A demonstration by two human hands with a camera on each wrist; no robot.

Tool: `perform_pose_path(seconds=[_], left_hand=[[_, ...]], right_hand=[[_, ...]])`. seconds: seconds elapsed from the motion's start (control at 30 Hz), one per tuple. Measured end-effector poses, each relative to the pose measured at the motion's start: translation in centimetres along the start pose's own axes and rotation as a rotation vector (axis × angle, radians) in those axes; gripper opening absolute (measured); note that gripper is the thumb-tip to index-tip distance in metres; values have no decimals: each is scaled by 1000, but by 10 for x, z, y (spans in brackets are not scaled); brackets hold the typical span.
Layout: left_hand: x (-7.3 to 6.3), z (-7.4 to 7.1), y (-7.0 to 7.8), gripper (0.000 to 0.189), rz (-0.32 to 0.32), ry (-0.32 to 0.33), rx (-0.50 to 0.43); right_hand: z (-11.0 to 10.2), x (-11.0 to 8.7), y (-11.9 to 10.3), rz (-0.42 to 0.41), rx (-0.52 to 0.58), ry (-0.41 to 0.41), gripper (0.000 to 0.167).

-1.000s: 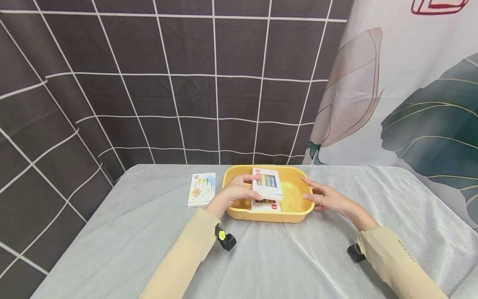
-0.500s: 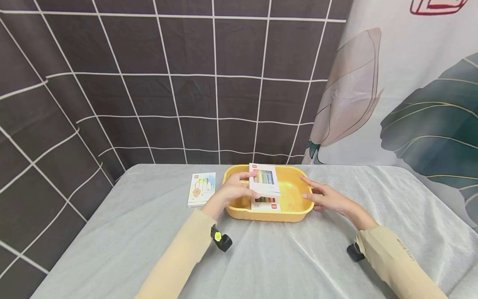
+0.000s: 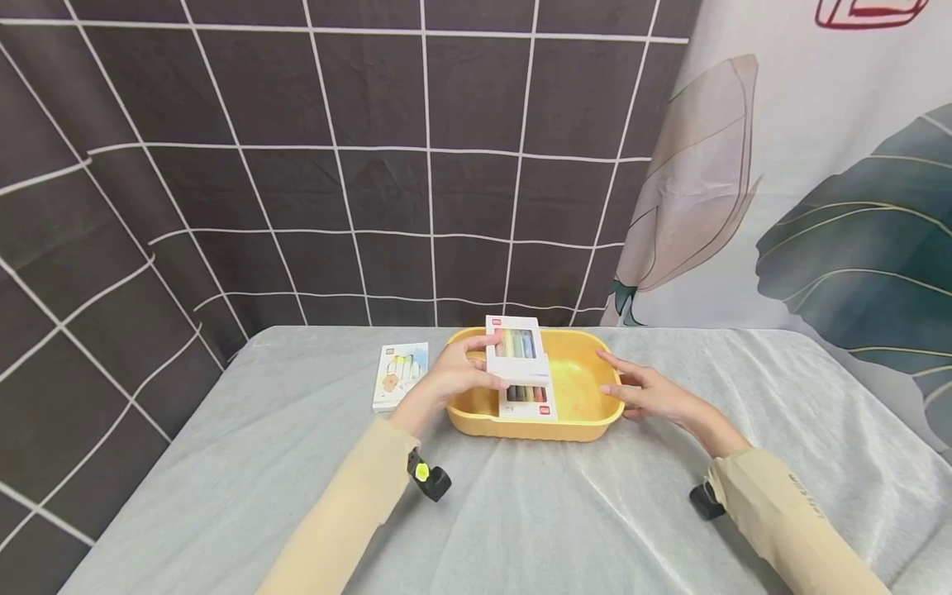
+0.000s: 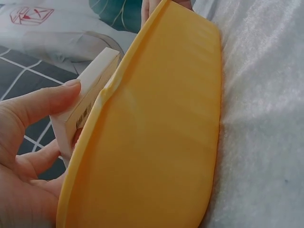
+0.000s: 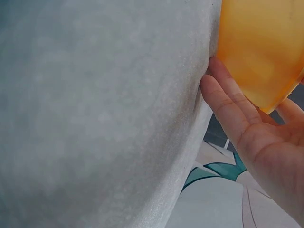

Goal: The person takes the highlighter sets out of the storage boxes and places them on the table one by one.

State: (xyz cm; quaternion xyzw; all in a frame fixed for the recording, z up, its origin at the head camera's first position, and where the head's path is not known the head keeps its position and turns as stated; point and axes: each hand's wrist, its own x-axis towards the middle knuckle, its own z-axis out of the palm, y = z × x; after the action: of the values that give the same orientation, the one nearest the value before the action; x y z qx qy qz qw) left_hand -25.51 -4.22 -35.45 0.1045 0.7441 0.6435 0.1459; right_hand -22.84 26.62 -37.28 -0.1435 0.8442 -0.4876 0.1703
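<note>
My left hand [image 3: 446, 373] pinches a white box of coloured sticks [image 3: 513, 345] between thumb and fingers, tilted above the left part of a yellow plastic basin [image 3: 573, 430]. The sticks show through a window in its front. Beneath it, a second white box [image 3: 526, 407] lies in the basin, partly covered. In the left wrist view, the thumb presses an edge of the held box [image 4: 97, 78] beside the basin's wall. My right hand [image 3: 658, 397] holds the basin's right end, the thumb at the rim and other fingers along the outer wall [image 5: 256, 52].
Another flat white box [image 3: 402, 377] with printed pens and a flower lies on the grey cloth [image 3: 580, 512], left of the basin. A dark grid-patterned curtain [image 3: 372, 190] hangs behind the table, with a leaf-printed white cloth [image 3: 714, 273] at the right.
My left hand has moved left and a little away from me with the held box, uncovering more of the lower box. The right hand and basin have stayed nearly still.
</note>
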Motion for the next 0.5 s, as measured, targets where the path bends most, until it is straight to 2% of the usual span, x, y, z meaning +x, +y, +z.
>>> perform_pose_path(seconds=[0.17,0.5], left_hand=[[-2,-4,-1,74,25,4,-8],[-7,-15,-3,76,21,6,-33]], right_hand=[[0,0,0,4,-3,-2,71],[0,0,0,1,-5,-6,71]])
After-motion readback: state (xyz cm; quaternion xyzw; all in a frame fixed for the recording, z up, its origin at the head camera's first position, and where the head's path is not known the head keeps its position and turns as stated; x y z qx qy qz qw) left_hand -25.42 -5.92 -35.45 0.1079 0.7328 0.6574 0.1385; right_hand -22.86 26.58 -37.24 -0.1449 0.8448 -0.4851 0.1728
